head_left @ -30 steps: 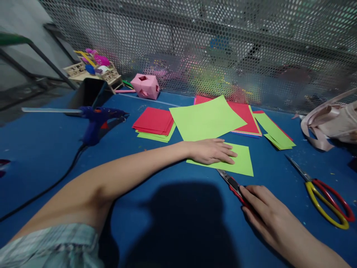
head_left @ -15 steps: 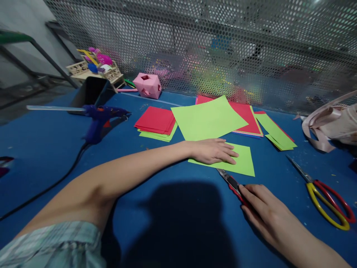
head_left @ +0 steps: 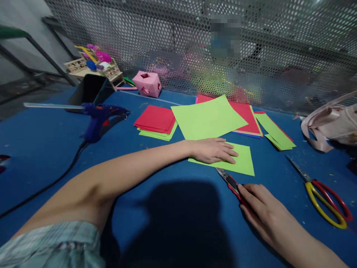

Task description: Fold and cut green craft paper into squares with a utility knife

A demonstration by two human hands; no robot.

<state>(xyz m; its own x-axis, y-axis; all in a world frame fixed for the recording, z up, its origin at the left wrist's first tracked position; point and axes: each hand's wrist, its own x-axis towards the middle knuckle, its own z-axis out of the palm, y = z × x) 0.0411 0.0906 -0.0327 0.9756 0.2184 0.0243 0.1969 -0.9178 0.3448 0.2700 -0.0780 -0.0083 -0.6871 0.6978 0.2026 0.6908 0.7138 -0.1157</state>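
One lime-green rectangle (head_left: 244,158) was pinned mid-table, well in from the far edge of the blue table (head_left: 41,156), by the left hand (head_left: 212,150), which was laid palm down and open, with nothing gripped. And up to the near margin of that paper a utility knife (head_left: 233,183) was brought to bear, its red-and-black handle enclosed by the right hand (head_left: 263,208), its slim metal blade slanted forward! Whether the paper was touched by the tip could not be told. A cutting step was judged to be in hand; for the next move, firm flat pressure and a controlled blade, well clear of the pressing hand, seemed to be called for.

On to the materials: a larger lime-green sheet (head_left: 206,117), smooth and matte, was spread askew over a red sheaf (head_left: 247,113) near the far edge. Crisp-cornered red squares (head_left: 154,118) were stacked to its left. Close to the far edge, a faceted pink paper polyhedron (head_left: 147,87) was seen, pierced by angular openings. Toward the left edge, a blue plastic glue gun (head_left: 96,115) was loaded with a translucent stick (head_left: 52,106); toward the right, steel-bladed scissors (head_left: 308,178) were laid.
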